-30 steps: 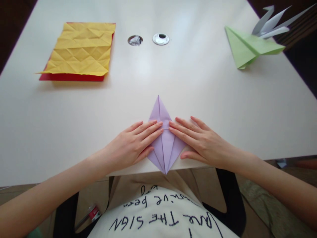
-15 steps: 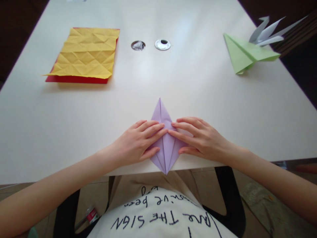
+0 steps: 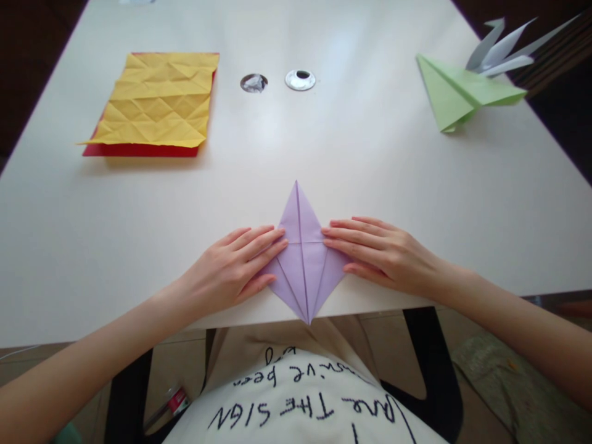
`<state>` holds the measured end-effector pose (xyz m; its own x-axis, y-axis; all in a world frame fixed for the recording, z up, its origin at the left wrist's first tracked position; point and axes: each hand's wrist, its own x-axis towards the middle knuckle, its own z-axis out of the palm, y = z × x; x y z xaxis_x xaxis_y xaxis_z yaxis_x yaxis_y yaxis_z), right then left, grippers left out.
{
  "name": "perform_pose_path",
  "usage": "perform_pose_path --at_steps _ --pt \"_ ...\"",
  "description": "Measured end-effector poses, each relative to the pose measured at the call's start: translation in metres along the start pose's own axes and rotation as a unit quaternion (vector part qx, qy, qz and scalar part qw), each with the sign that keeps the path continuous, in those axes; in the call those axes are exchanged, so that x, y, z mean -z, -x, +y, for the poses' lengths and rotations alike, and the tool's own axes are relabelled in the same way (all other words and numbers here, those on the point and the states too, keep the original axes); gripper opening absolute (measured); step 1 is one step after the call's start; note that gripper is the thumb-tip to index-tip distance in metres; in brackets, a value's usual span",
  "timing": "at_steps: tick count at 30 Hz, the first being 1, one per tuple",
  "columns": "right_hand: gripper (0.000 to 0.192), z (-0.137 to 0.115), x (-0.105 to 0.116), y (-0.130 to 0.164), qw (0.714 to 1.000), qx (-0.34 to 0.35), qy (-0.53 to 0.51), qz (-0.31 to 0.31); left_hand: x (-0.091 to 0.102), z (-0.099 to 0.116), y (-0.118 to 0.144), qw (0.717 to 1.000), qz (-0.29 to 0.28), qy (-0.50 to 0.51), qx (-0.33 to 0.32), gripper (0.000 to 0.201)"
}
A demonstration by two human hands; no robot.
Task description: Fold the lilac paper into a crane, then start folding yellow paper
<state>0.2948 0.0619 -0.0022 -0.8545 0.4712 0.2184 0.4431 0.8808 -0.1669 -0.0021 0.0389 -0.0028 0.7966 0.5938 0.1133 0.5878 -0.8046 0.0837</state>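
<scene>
A purple folded paper (image 3: 305, 259), kite-shaped with its long point away from me, lies flat at the near edge of the white table (image 3: 296, 154); its lower tip hangs just over the edge. My left hand (image 3: 231, 274) rests flat on the table, fingertips pressing the paper's left side. My right hand (image 3: 382, 253) lies flat as well, fingertips touching the paper's right side. Both hands have their fingers stretched out and grip nothing.
A creased yellow sheet (image 3: 157, 98) lies on a red sheet (image 3: 139, 150) at the far left. A green folded paper figure (image 3: 457, 89) and a white one (image 3: 502, 52) sit at the far right. Two round cable holes (image 3: 277, 81) are in the table's middle.
Both hands have slid outward from the paper's centre line toward its sides, uncovering the middle of the purple paper. The paper itself stays put.
</scene>
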Motion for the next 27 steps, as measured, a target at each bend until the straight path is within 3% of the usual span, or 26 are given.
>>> perform_pose_path --at_steps 11,18,27 --pt "0.040 0.000 -0.004 -0.005 0.999 0.034 -0.009 0.026 0.004 -0.005 0.011 0.999 -0.047 0.028 -0.001 0.055" --pt "0.047 0.001 -0.005 -0.004 0.998 0.052 0.016 0.006 0.003 -0.005 0.013 0.998 -0.038 0.027 -0.031 0.050" --pt "0.050 0.001 -0.007 -0.008 0.998 0.058 -0.014 -0.010 0.006 -0.006 0.009 0.998 -0.041 0.040 -0.022 0.050"
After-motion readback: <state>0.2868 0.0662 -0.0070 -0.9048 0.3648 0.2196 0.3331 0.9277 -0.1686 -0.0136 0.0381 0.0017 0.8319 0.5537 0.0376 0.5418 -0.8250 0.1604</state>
